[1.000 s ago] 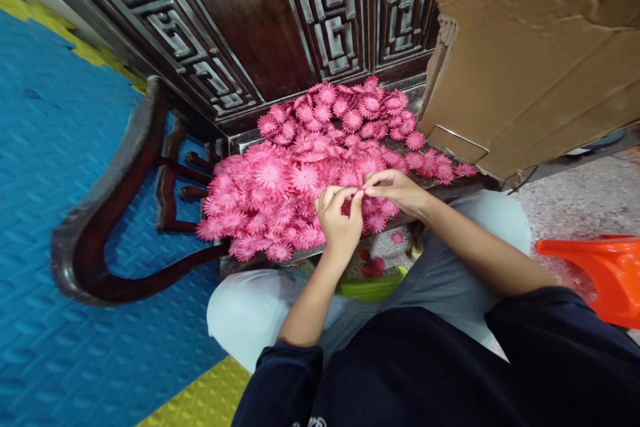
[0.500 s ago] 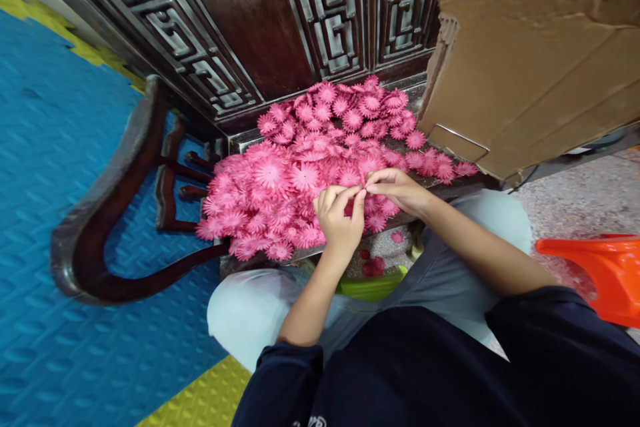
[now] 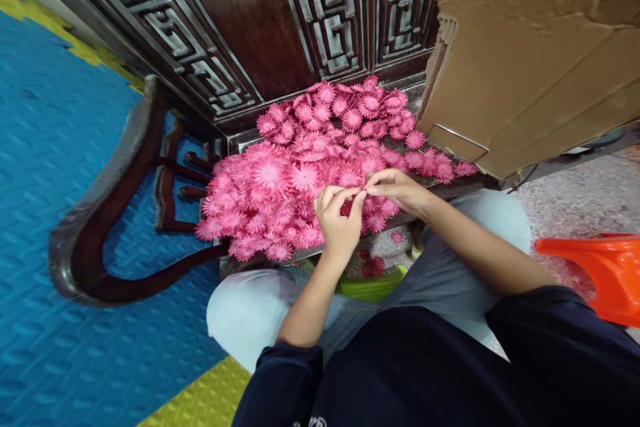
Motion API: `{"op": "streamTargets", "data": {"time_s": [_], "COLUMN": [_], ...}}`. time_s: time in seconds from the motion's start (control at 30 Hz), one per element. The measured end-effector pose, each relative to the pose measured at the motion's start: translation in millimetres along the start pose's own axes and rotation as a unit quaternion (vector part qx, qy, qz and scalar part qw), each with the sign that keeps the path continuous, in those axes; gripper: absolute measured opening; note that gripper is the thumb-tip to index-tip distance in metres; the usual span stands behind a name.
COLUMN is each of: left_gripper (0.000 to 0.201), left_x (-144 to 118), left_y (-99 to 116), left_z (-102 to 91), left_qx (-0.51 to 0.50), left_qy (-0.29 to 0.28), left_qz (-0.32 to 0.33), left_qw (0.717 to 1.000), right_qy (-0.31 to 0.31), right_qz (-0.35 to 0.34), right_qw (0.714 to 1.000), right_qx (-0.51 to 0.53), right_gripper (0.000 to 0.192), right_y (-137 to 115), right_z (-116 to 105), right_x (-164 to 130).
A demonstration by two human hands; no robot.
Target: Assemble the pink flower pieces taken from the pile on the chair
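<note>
Fingertip to fingertip, both hands meet above the near edge of a heap of pink artificial flower pieces (image 3: 273, 177). My left hand (image 3: 340, 217) is closed in a pinch, thumb against forefinger. Coming in from the right, my right hand (image 3: 395, 188) pinches at the same spot. A trace of pink shows between the fingertips, but whatever they hold is too small and too covered to name. Thin, many-pointed petal discs make up the heap, which spreads over a dark wooden bench seat (image 3: 300, 255).
A carved wooden backrest (image 3: 250, 20) rises behind the heap, with a curved armrest (image 3: 75, 247) at left. Large cardboard (image 3: 530, 67) stands at right. An orange plastic stool (image 3: 605, 273) is on the floor, and something green (image 3: 370, 287) shows between my knees.
Almost nothing differs. Both hands keep their pinch at the same place, with only a tiny shift of the left fingers; the flower heap looks unchanged.
</note>
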State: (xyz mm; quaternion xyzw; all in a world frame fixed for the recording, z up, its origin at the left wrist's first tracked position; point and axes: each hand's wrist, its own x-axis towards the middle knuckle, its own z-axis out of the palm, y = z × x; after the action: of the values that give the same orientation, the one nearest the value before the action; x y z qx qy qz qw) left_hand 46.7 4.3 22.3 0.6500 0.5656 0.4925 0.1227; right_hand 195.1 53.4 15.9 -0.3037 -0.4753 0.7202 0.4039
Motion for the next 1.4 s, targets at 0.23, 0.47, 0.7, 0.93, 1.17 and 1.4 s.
{"op": "streamTargets", "data": {"time_s": [0.23,0.47,0.7,0.93,1.17,1.4], "left_gripper": [0.013,0.014,0.016,0.016,0.015,0.013], "left_x": [-1.6,-2.8,-3.0,-2.6,-2.7,-1.9], "left_y": [1.1,3.3,4.2,3.4,3.7,2.5], "left_z": [-1.8,-1.4,1.5,2.4,1.8,0.9], "left_qx": [0.003,0.005,0.046,0.062,0.05,0.082], "left_qy": [-0.007,-0.019,-0.012,-0.01,-0.01,0.012], "left_qz": [0.003,0.003,0.019,0.031,0.041,0.066], "left_qw": [1.0,1.0,0.999,0.998,0.998,0.994], "right_qy": [0.003,0.028,0.037,0.032,0.029,0.017], "right_qz": [-0.002,-0.016,-0.027,-0.019,-0.013,-0.022], "right_qw": [1.0,0.999,0.999,0.999,1.0,1.0], "right_qx": [-0.013,-0.04,-0.029,-0.011,0.001,-0.013], "right_gripper": [0.009,0.011,0.006,0.006,0.007,0.009], "right_y": [1.6,0.2,0.1,2.1,0.3,-1.3], "right_z": [0.5,3.0,3.0,1.4,2.7,4.9], "right_x": [0.0,-1.3,-0.8,-0.5,-1.1,-2.1]}}
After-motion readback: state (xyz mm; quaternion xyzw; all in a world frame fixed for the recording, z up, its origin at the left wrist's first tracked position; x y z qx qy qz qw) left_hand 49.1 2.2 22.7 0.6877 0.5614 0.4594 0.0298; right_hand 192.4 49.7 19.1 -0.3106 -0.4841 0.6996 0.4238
